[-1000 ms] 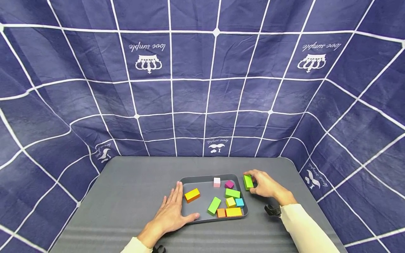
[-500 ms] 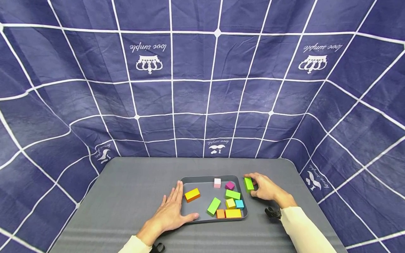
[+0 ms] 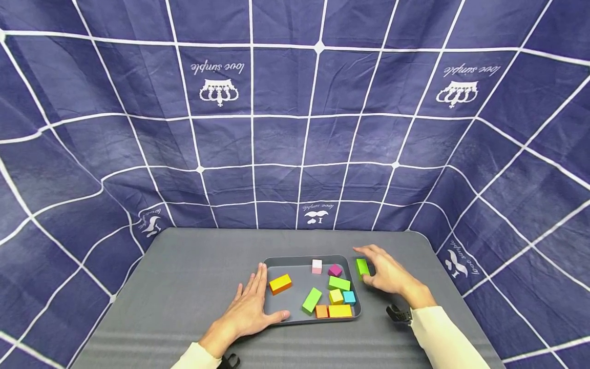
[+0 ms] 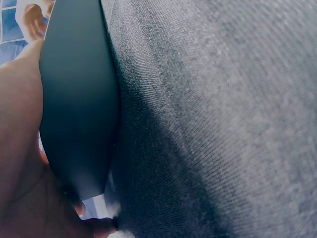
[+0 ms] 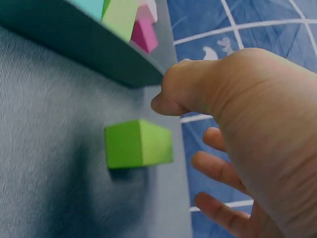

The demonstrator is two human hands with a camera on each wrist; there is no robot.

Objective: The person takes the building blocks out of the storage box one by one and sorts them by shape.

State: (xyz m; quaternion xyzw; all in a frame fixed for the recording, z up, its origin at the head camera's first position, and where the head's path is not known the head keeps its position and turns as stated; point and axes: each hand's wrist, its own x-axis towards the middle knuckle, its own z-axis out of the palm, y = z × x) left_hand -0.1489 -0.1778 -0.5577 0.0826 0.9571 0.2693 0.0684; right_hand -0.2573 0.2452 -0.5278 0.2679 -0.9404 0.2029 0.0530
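A bright green block (image 3: 362, 269) lies on the grey table just right of a dark grey tray (image 3: 299, 322). Beside that block is my right hand (image 3: 387, 271), its thumb and fingers spread apart with nothing gripped. The right wrist view shows the same green block (image 5: 138, 144) standing apart from the fingers (image 5: 218, 168). My left hand (image 3: 246, 307) rests at the tray's left end, fingers straight along the side and thumb over the near rim. Up close in the left wrist view, the tray's outer wall (image 4: 79, 99) is against the hand (image 4: 20, 124).
Inside the tray lie an orange-yellow block (image 3: 280, 284), two green blocks (image 3: 311, 301), a pink cube (image 3: 316, 266), a magenta block (image 3: 335, 270), a yellow cube (image 3: 336, 296), a blue cube (image 3: 349, 298), an orange cube (image 3: 321, 311) and a yellow block (image 3: 340, 310). A blue curtain (image 3: 295, 138) hangs behind the table.
My right hand has let go of the green block outside the tray, and its fingers have spread and lifted slightly. The left hand stays at the tray.
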